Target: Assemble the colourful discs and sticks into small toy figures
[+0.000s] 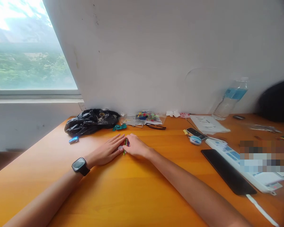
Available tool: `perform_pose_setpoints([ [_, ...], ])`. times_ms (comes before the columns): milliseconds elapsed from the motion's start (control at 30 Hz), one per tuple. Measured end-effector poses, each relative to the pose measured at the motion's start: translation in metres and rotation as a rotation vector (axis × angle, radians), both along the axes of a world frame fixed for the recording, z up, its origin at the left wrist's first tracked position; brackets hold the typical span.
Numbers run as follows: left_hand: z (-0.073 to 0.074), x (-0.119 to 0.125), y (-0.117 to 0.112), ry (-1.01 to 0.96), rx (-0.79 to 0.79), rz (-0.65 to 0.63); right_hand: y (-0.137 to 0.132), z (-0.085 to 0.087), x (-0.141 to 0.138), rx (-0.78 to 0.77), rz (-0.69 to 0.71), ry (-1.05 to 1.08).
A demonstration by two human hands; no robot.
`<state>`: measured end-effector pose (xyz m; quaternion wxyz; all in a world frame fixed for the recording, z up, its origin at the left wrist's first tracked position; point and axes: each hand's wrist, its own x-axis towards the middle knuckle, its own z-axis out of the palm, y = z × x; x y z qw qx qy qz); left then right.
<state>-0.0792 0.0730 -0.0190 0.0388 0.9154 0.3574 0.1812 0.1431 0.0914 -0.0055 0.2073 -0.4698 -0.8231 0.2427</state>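
My left hand [110,149] lies palm down on the wooden table, its fingers stretched out toward my right hand. A watch with a dark strap [79,165] is on that wrist. My right hand [135,145] is closed, thumb and fingers pinching a bundle of small thin coloured pieces [125,143] in green, red and blue. The bundle's exact kind is too small to tell, and the fingers hide part of it. A small round greyish piece [120,147] shows by my left fingers and thumb, beside the bundle.
A black plastic bag [92,121], a blue packet [73,140] and a green wrapper [119,127] lie beyond my left hand. Clear bags of colourful bits [148,116] rest by the wall. To the right are a phone [227,171], a power strip [210,144] and a bottle [230,101].
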Motion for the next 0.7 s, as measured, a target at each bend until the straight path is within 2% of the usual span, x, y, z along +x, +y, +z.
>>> perform_pose_setpoints([
  [233, -0.004, -0.004, 0.005, 0.025, -0.077, 0.06, 0.01, -0.005, 0.001, 0.032, -0.033, 0.077],
  [367, 0.0, -0.001, -0.001, -0.038, -0.019, 0.096, 0.024, 0.001, 0.014, 0.182, -0.135, -0.04],
  [567, 0.01, 0.019, -0.015, 0.087, -0.027, -0.068, 0.078, 0.018, 0.064, 0.362, -0.313, -0.234],
  [700, 0.012, 0.024, -0.017, 0.104, -0.033, -0.094, 0.113, 0.025, 0.09, 0.402, -0.329, -0.358],
])
